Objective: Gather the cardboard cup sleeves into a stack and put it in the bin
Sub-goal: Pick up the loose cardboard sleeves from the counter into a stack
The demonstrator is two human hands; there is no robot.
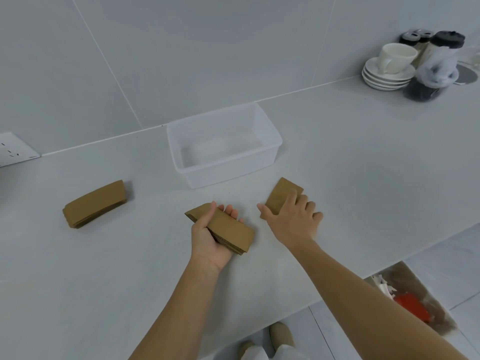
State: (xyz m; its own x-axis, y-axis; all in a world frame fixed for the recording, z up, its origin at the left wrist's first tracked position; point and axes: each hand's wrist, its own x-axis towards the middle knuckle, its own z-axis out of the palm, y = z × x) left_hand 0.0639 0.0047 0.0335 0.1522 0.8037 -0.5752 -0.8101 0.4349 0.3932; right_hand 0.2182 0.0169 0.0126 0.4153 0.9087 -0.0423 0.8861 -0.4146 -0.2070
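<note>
My left hand (209, 239) is shut on a stack of brown cardboard cup sleeves (231, 231), held just above the counter in the middle. My right hand (292, 216) lies flat with spread fingers on another small pile of sleeves (281, 194), which rests on the counter to the right. A third pile of sleeves (94, 203) sits alone at the left. The clear plastic bin (270, 148) stands beyond both hands, against the wall, with nothing inside.
At the back right stand stacked white saucers with a cup (388, 74) and dark-lidded jars (431, 71). A wall socket (15, 149) is at the far left. The counter's front edge (363, 271) runs diagonally at the lower right, above a floor bag (415, 302).
</note>
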